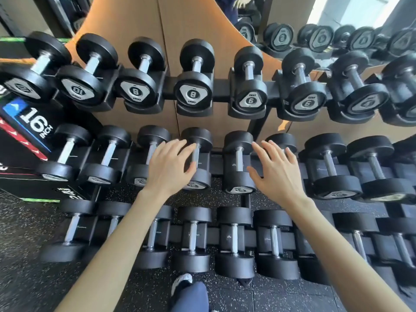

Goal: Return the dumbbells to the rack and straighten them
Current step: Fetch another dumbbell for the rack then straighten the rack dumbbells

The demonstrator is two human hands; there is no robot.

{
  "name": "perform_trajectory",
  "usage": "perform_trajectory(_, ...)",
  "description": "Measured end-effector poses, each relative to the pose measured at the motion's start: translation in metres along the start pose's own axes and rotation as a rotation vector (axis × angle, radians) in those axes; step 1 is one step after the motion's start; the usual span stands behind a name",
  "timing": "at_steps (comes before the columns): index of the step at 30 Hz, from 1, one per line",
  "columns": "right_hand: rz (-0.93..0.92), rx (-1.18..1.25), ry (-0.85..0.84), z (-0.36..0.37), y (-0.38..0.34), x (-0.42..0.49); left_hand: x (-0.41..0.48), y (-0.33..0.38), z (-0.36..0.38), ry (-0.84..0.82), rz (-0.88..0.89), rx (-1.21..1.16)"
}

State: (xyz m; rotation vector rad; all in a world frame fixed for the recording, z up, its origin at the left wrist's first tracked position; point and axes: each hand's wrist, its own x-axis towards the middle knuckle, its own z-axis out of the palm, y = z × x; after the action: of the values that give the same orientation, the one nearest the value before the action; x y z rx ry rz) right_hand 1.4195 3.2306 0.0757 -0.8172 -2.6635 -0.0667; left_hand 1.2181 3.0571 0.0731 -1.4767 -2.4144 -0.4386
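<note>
— Left hand (170, 167)?
— Open, fingers spread, palm down, just left of centre. Hovering over the middle row of the rack (216, 90), fingertips across the steel handle of one dumbbell (196, 158). Touching or just above it, cannot tell. Gripping nothing.

— Right hand (278, 171)?
— Open too, fingers fanned toward 11 o'clock, thumb out to the side. Placed just right of centre, above the gap between two middle-row dumbbells. Empty. Partly covering the dumbbell at 3 o'clock from it.

— Between the hands?
— One dumbbell (239, 162) sitting upright in its cradle, handle pointing toward 12 o'clock, label end near the bottom.

— Top row?
— Toward 12 o'clock, eight in cradles, numbered ends facing out: pairs marked 10, 8 and 6 from 10 o'clock round to 2 o'clock, the rest blurred. The pair of 6s tilted slightly right.

— Bottom row?
— Toward 6 o'clock, under both forearms, more dumbbells lined up side by side, handles running toward 12.

— Anything else?
— At 9 o'clock, a black box (29, 140) printed "16 INCH". At 6 o'clock, a white shoe (182, 282) and dark blue trouser leg on speckled black floor (24, 255). At 1 o'clock, a mirror (337, 21) reflecting more dumbbells.
</note>
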Motion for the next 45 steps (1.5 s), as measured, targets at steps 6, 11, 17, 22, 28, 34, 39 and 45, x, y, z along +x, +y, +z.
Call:
perform_trajectory(6, -0.030, 0.030, 0.082, -0.014, -0.025, 0.026, 0.008, -0.022, -0.012, 0.100, -0.007, -0.016)
perform_trajectory(11, -0.021, 0.049, 0.019, 0.016, -0.051, 0.050, 0.016, -0.056, 0.012, 0.039, -0.020, -0.042)
perform_trajectory(17, 0.015, -0.002, -0.057, 0.052, -0.071, 0.109, 0.070, -0.120, 0.037, -0.009, 0.017, -0.069)
perform_trajectory(22, 0.025, -0.011, -0.076, 0.072, -0.089, 0.177, 0.134, -0.167, 0.056, 0.007, 0.055, -0.133)
perform_trajectory(28, 0.031, -0.009, -0.028, 0.085, -0.093, 0.245, 0.203, -0.191, 0.086, -0.009, 0.098, -0.241)
perform_trajectory(34, 0.031, 0.044, -0.030, 0.100, -0.073, 0.306, 0.247, -0.190, 0.123, -0.007, 0.084, -0.351)
perform_trajectory(39, -0.042, 0.250, -0.138, 0.117, -0.062, 0.352, 0.274, -0.186, 0.142, 0.040, 0.023, -0.551)
perform_trajectory(45, -0.194, 0.424, -0.030, 0.143, -0.064, 0.392, 0.292, -0.187, 0.174, 0.135, 0.071, -0.804)
